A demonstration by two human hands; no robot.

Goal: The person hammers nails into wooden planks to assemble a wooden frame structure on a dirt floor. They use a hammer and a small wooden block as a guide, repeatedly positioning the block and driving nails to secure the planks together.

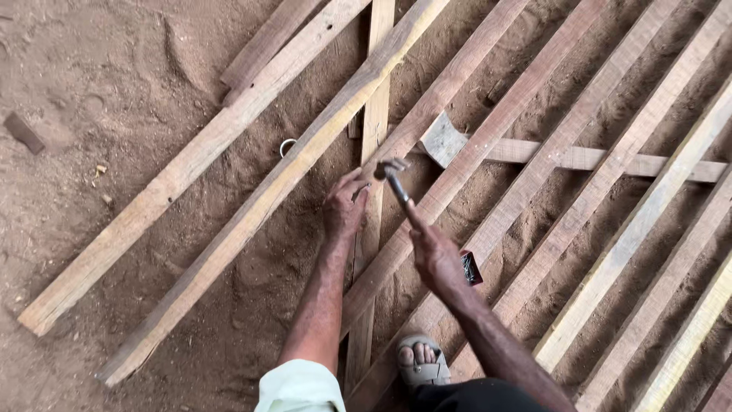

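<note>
Nearest to me, a sandalled foot [422, 365] stands on the dirt floor [99, 91] between two slats, with my pale sleeve [299, 387] just left of it. From there my right hand [436, 259] reaches up, its fingers closed around the handle of a hammer [394, 179], whose head hangs just above the crossing where a diagonal slat [450, 187] lies over the upright batten [375, 114]. My left hand [345, 204] rests on that batten right beside the crossing, fingers curled as if pinching a nail; I cannot make the nail out. I judge a good strike wants the left fingertips kept low and clear of the head, and a short, square blow. A small dark box of nails [470, 268] lies on the slat beside my right wrist. Room is tight to the right, where slats run close together; left of the long plank [252, 206] the floor opens out, bar a small ring [287, 146] and a dark scrap [23, 132].
</note>
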